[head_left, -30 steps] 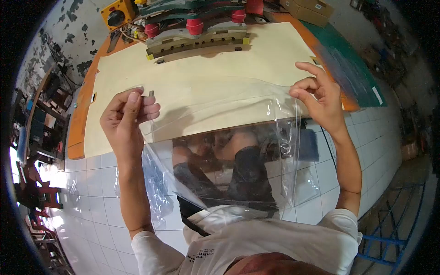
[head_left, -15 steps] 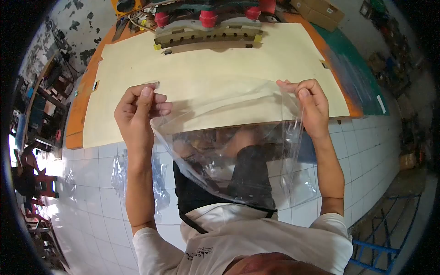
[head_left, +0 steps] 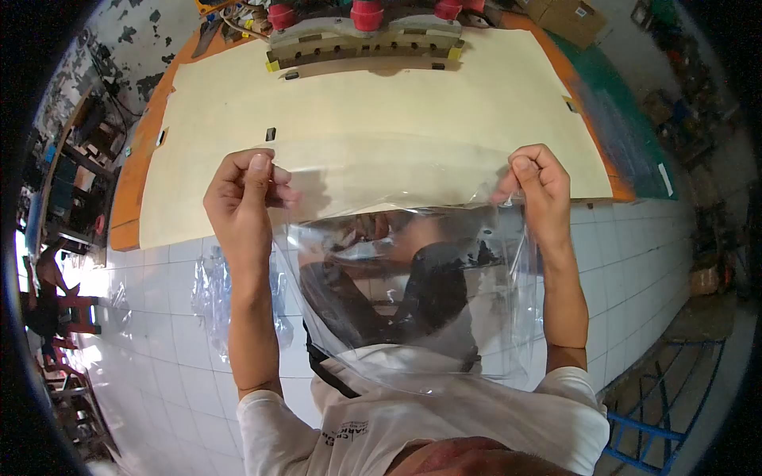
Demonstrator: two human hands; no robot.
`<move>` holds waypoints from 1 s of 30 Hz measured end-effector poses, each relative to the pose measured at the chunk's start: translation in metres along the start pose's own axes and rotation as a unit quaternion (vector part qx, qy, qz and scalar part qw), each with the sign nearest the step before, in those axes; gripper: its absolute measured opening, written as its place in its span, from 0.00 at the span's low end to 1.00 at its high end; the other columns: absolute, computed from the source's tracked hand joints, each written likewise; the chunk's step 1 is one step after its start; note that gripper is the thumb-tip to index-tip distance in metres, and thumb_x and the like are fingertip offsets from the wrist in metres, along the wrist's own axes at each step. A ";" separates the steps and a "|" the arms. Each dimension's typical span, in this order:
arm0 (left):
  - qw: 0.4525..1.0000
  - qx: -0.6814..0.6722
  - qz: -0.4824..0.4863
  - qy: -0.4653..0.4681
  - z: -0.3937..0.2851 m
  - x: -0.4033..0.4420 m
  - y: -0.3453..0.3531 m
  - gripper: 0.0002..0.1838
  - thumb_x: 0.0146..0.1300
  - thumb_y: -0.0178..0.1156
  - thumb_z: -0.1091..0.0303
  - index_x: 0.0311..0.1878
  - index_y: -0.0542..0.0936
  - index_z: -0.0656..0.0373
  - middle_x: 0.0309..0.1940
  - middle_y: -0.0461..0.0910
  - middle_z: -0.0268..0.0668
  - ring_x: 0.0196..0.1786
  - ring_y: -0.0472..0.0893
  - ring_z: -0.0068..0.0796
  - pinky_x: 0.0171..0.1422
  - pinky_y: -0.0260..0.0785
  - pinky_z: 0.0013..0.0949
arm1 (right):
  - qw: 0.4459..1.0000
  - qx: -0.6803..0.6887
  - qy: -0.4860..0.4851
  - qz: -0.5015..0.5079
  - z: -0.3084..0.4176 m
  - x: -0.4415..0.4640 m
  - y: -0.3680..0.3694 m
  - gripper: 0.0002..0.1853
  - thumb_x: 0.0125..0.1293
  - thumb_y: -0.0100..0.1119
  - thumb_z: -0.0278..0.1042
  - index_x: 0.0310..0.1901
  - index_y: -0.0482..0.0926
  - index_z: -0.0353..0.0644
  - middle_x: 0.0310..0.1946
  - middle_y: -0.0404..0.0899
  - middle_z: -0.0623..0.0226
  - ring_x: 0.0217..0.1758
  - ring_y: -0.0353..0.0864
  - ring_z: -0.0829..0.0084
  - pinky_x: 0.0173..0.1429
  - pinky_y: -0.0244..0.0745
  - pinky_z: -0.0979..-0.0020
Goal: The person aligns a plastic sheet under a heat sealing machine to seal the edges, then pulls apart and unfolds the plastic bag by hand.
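A clear plastic sheet (head_left: 381,278) is stretched between my two hands, over the table's near edge and above my lap. My left hand (head_left: 250,186) pinches its upper left corner between thumb and forefinger, the other fingers curled loosely. At the upper right corner, my right hand (head_left: 536,182) grips the plastic between thumb and fingers. Beneath the upper part of the sheet lies the cream table covering (head_left: 397,111). A small dark block (head_left: 271,134) is on the covering just beyond my left fingertips.
A machine bar with red knobs (head_left: 365,47) stands at the table's far side. A cardboard box (head_left: 567,20) sits at the far right, near a green surface (head_left: 611,103). Crumpled clear plastic (head_left: 213,293) lies on the tiled floor (head_left: 175,341) at left.
My right hand has come down and inward, its fingers now closed on the plastic corner. My left hand has shifted slightly right. The sheet is spread more evenly, and the view has tilted down.
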State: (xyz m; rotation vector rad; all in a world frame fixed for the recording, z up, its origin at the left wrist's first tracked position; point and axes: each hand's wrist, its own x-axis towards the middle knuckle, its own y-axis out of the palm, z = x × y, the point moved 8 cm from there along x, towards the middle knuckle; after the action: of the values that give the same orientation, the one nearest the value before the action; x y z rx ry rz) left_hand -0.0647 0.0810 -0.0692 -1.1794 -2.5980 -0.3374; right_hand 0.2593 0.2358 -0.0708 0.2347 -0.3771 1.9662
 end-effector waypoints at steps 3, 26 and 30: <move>1.000 0.008 0.005 -0.025 0.005 -0.003 0.001 0.13 0.71 0.58 0.63 0.44 0.79 0.66 0.26 0.79 0.36 0.22 0.79 0.24 0.27 0.71 0.25 | 0.998 0.030 0.046 -0.007 -0.011 -0.001 -0.002 0.09 0.75 0.49 0.32 0.42 0.74 0.34 0.23 0.75 0.67 0.24 0.76 0.80 0.31 0.79 0.75; 0.990 0.059 0.058 0.114 0.013 -0.003 0.007 0.09 0.75 0.51 0.65 0.43 0.71 0.62 0.28 0.71 0.33 0.23 0.71 0.17 0.26 0.68 0.21 | 0.994 -0.006 -0.092 0.056 -0.007 -0.001 -0.005 0.10 0.78 0.45 0.35 0.41 0.68 0.37 0.24 0.71 0.69 0.31 0.76 0.76 0.50 0.80 0.64; 0.991 0.022 0.068 0.109 -0.006 -0.006 0.008 0.06 0.75 0.51 0.70 0.45 0.72 0.64 0.29 0.74 0.31 0.31 0.71 0.15 0.37 0.65 0.20 | 0.990 -0.027 -0.125 0.056 0.002 -0.008 -0.010 0.11 0.78 0.44 0.36 0.42 0.67 0.36 0.23 0.69 0.68 0.31 0.78 0.75 0.51 0.82 0.58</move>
State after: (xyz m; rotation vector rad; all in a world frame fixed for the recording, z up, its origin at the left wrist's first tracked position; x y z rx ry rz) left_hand -0.0538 0.0802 -0.0646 -1.2244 -2.3134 -0.3571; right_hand 0.2720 0.2327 -0.0700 0.4356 -0.6164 2.0395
